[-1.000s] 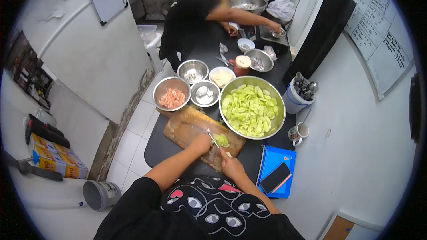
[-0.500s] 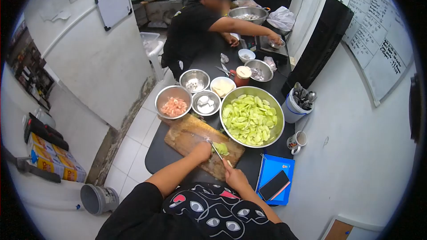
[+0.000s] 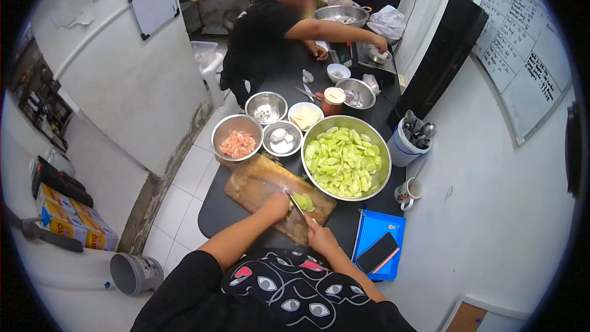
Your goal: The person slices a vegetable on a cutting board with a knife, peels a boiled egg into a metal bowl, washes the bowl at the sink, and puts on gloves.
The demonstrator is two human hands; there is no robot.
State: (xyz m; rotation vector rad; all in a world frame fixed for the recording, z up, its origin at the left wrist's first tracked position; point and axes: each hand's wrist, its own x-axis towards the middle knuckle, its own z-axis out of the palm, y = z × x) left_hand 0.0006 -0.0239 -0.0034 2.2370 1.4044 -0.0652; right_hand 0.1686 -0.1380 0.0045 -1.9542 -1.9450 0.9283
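On the wooden cutting board point(image 3: 255, 185), my right hand point(image 3: 319, 236) is wrapped round the handle of a knife point(image 3: 296, 203), whose blade points up and left. My left hand point(image 3: 275, 206) is closed at the board's middle, by the blade tip; what its fingers hold is hidden. Pale green slices point(image 3: 303, 201) lie on the board just right of the blade. Beyond the board's right end stands a large steel bowl point(image 3: 386, 172) heaped with similar green slices. A steel bowl of pink pieces point(image 3: 237, 144) sits at the board's far left corner.
Smaller bowls point(image 3: 283, 138) and a red jug point(image 3: 332, 102) stand behind the board. To the right are a blue folder point(image 3: 369, 227), a phone point(image 3: 377, 252), a mug point(image 3: 408, 193) and a cutlery bucket point(image 3: 405, 147). Across the table a person point(image 3: 264, 37) reaches into a small bowl.
The view has shifted slightly. The knife blade stands a little differently among the slices. The other person's hand has risen slightly above the small bowl.
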